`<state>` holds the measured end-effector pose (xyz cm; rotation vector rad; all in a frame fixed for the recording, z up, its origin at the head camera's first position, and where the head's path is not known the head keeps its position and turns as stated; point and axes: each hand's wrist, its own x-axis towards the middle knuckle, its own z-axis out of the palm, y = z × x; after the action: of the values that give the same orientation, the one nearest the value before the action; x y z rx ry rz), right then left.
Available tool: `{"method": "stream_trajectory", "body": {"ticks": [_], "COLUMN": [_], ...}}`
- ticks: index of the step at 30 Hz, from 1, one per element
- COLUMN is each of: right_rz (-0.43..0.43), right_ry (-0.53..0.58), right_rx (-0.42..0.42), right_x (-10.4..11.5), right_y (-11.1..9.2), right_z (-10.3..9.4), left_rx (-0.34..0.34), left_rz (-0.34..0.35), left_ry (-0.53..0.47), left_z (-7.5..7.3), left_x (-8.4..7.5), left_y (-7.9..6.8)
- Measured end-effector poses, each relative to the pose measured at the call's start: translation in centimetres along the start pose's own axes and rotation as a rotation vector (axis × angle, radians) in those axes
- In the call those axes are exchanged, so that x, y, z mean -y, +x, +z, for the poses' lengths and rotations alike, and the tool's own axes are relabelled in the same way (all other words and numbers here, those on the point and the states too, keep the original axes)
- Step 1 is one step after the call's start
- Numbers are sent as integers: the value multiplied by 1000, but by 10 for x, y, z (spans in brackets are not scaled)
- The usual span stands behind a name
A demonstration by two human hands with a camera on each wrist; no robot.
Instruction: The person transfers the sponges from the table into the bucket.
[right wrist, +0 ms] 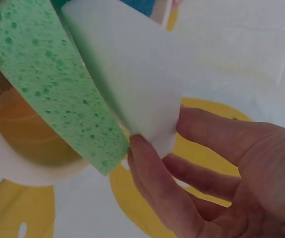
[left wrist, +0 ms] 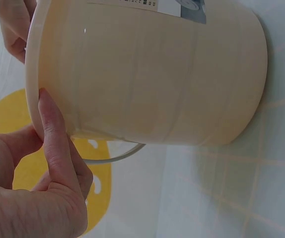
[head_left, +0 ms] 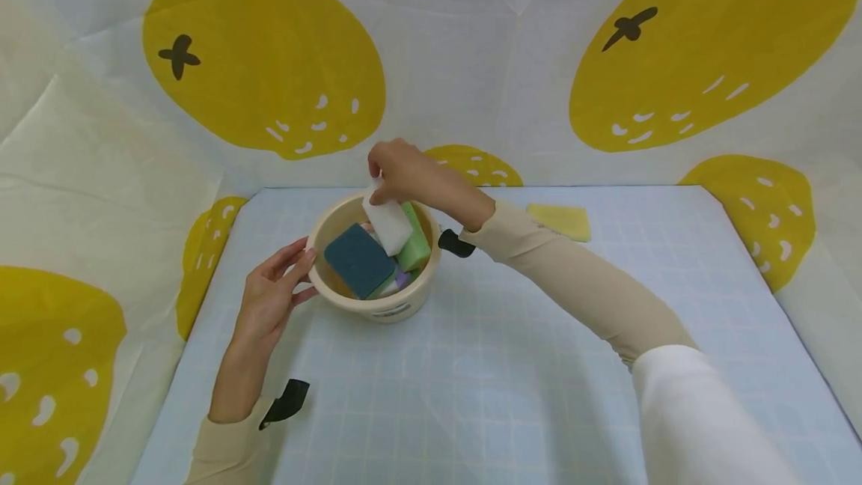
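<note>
A cream bucket [head_left: 323, 287] stands toward the back of the table with several sponges inside. My left hand [head_left: 269, 294] pinches its left rim, with thumb and fingers on either side of the wall in the left wrist view. Over the bucket, my right hand [head_left: 407, 171] holds a white sponge [head_left: 390, 227] by its upper end. Beside it in the right wrist view leans a porous green sponge [right wrist: 58, 84]. A dark blue sponge [head_left: 360, 260] lies at the front of the bucket. Something purple [head_left: 402, 278] shows beneath, mostly hidden.
A yellow flat sponge or cloth [head_left: 562, 221] lies on the table at the back, right of the bucket, partly behind my right arm. The pale checked tabletop [head_left: 471, 380] meets a lemon-print sheet [head_left: 471, 58] at the back. A thin bucket handle [left wrist: 115, 158] hangs behind.
</note>
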<state>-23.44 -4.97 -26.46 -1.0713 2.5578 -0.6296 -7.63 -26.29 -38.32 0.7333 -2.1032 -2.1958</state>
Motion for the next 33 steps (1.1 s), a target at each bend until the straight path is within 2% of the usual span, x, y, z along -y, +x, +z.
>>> {"method": "stream_trajectory", "body": {"ticks": [10, 18, 25, 33], "right_rz": [-51, -121, -181, -145], "right_ry": [-65, 12, 81, 225], "right_rx": [-36, -59, -126, -178], "right_x": [-8, -23, -36, -62], "right_y": [5, 7, -4, -20], "right_z": [21, 28, 21, 11], "left_rx": [4, -14, 21, 16], "left_rz": [11, 7, 27, 12], "left_ry": [-5, 8, -40, -44], "left_z": [2, 3, 2, 2], "left_x": [0, 1, 2, 2], "left_y": [-1, -1, -1, -1]}}
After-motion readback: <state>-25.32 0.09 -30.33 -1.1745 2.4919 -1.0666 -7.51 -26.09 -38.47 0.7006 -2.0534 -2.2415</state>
